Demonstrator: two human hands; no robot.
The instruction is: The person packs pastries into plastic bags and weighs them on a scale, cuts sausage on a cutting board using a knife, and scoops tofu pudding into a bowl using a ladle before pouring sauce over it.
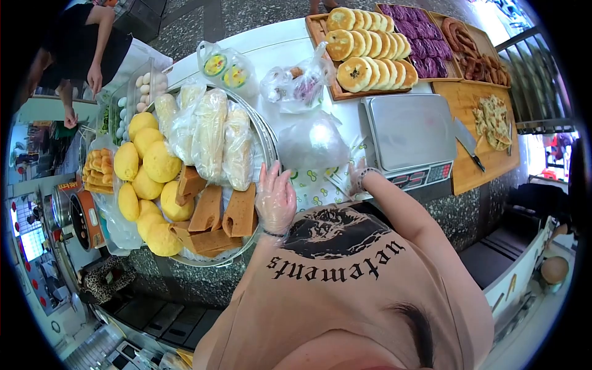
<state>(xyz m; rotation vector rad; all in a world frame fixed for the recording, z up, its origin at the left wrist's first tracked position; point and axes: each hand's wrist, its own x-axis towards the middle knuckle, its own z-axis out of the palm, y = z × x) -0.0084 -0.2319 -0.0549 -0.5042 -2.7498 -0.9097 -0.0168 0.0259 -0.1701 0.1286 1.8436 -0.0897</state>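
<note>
on the table (265, 44), the tray (270, 143) lies toward ten o'clock from the left hand (275, 200), open wide by its rim; the clear bag (313, 143) sits at half past ten from the nearer right hand (357, 180), grip unclear.

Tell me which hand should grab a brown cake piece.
Left, I'd judge: the left hand is open beside the brown cake pieces, while the right hand is farther away, near the scale.

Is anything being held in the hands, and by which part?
The left hand holds nothing; whether the right hand grips anything cannot be told.
</note>
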